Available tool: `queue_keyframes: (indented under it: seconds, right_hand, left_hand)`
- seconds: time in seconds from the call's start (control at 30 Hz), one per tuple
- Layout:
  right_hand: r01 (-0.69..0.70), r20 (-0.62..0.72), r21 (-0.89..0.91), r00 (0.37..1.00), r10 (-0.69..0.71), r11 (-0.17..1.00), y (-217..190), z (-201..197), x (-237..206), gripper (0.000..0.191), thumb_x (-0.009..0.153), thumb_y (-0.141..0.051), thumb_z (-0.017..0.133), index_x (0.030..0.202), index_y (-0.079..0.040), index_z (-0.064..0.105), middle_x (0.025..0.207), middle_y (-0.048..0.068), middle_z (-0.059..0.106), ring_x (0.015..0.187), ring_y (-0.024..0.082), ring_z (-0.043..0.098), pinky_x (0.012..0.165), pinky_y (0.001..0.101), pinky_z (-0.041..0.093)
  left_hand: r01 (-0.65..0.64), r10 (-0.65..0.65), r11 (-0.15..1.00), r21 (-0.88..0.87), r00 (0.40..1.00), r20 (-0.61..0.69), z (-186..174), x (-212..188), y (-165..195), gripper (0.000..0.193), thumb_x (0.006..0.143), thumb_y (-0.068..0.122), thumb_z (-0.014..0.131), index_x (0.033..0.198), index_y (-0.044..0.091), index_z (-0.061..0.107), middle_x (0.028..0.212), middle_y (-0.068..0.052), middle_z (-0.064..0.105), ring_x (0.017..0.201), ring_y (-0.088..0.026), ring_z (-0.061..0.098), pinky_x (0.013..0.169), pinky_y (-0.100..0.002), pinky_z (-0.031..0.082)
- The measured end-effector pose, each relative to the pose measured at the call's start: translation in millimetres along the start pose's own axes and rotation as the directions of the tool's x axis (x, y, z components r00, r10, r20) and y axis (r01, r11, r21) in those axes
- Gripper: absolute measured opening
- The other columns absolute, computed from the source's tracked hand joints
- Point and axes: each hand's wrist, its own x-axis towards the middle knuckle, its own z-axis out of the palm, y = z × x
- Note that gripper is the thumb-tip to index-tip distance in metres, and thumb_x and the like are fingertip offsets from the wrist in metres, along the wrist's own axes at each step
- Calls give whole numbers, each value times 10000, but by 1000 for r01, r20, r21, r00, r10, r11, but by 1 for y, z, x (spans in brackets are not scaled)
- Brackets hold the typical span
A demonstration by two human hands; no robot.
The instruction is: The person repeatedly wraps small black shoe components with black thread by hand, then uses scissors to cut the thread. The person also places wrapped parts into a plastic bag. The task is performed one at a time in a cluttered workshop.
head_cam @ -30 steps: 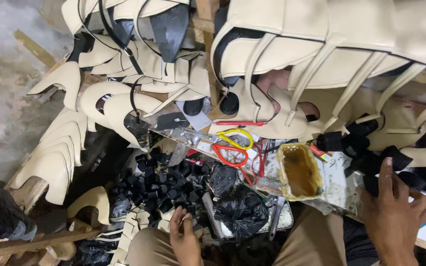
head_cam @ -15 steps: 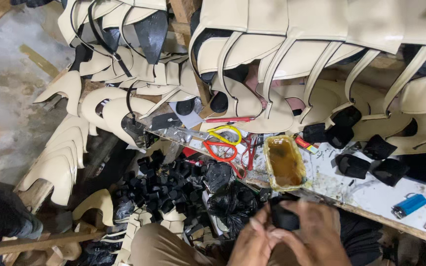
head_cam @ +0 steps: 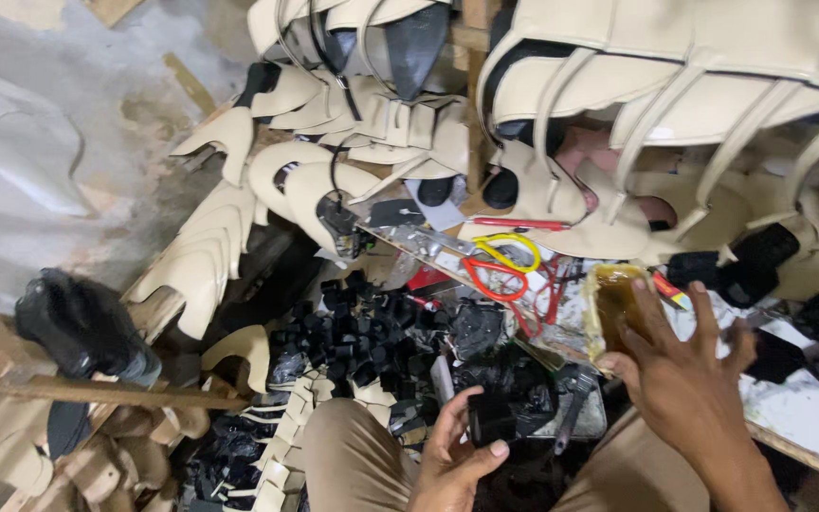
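At the bottom centre of the frame, your left hand (head_cam: pixel 455 462) grips a small black piece (head_cam: pixel 491 418) between thumb and fingers, just above your lap. Half a second ago both hands met over this piece; now your right hand (head_cam: pixel 689 379) has left it and reaches up and right, fingers spread and empty, over a glue-stained container (head_cam: pixel 610 301) on the tabletop (head_cam: pixel 808 417). So the piece stays with your left hand alone, while the right goes to the adhesive. Your right forearm rises from the lower right, palm down. A heap of black pieces (head_cam: pixel 362 322) lies mid-frame, with yellow and red scissors (head_cam: pixel 500 265) nearby. Cream shoe uppers (head_cam: pixel 675 85) hang across the top.
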Motion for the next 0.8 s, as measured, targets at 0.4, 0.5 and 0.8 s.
queue_keyframes:
  seconds: [0.4, 0.5, 0.8]
  right_hand:
    - [-163, 141, -177, 972, 189, 971, -29, -16, -31, 393, 927, -530, 587, 1215, -327, 763, 1300, -195, 700, 1510, 176, 410, 1203, 512, 253]
    - [7, -12, 762, 1000, 4, 648, -41, -14, -37, 280, 987, -420, 580, 1182, -316, 750, 1393, 16, 674, 1477, 229, 410, 1226, 515, 245]
    - [332, -277, 521, 937, -212, 786, -113, -16, -53, 461, 773, -168, 672, 1201, -328, 733, 1486, 70, 535, 1261, 260, 537, 1119, 436, 325]
  left_hand:
    - [-116, 106, 953, -279, 993, -50, -22, -16, 33, 550, 860, -3, 681, 1383, 91, 539, 1318, -100, 617, 1100, -168, 704, 937, -358, 562]
    - [-186, 228, 923, -337, 969, 90, -19, -17, 37, 496, 890, -60, 674, 1368, -41, 546, 1278, -155, 639, 1131, -176, 676, 1033, -330, 530]
    - [-213, 281, 929, -302, 937, 206, -21, -28, 27, 495, 935, 41, 782, 1365, -65, 562, 1312, -160, 654, 1135, -157, 607, 1002, -298, 478]
